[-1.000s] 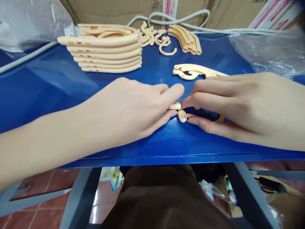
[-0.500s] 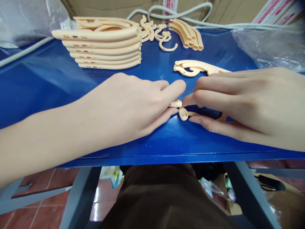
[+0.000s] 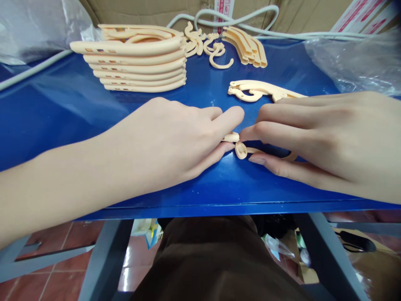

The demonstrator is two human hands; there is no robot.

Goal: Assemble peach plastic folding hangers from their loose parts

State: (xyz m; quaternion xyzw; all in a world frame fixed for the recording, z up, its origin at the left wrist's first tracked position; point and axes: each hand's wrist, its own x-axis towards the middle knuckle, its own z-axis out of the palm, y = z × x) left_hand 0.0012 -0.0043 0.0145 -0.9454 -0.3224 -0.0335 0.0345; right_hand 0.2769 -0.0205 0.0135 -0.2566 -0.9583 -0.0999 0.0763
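My left hand [image 3: 175,138] and my right hand [image 3: 316,133] lie low on the blue table [image 3: 78,108], fingertips meeting at its front middle. Between them they pinch small peach plastic parts: the left fingers close on a short piece [image 3: 231,136], the right fingers on a hook piece with a rounded end [image 3: 241,150]. Most of both pieces is hidden under the fingers. Just beyond my right hand lies a peach hanger part with a hook [image 3: 253,90].
A stack of peach hanger halves [image 3: 138,62] stands at the back left. Loose hooks [image 3: 209,48] and a smaller pile of curved pieces [image 3: 249,50] lie at the back. White cable [image 3: 238,19], cardboard boxes and plastic bags [image 3: 354,62] border the table.
Both hands stay pressed together on the small pieces. The view has shifted slightly; nothing on the table has moved.
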